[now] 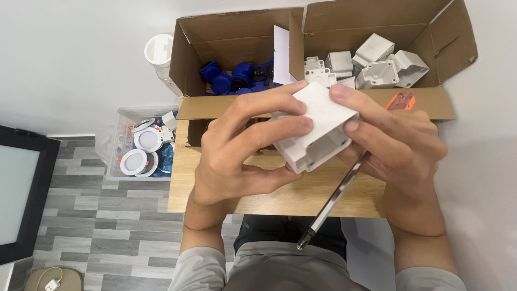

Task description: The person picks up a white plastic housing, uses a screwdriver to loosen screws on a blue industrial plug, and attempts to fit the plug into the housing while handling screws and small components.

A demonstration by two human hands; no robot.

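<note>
The white plastic housing (pixel 318 126), held above the wooden worktop (pixel 280 199), has its long axis from 11 to 5 o'clock, open side toward 5, grasped by left hand (pixel 242 156) and right hand (pixel 398 143), the right also clamping a pen (pixel 334 202).

Two open brown cardboard boxes (pixel 237 37) (pixel 377 21) side by side, clear plastic tub (pixel 116 145) left, dark screen (pixel 19 194) far left
</note>
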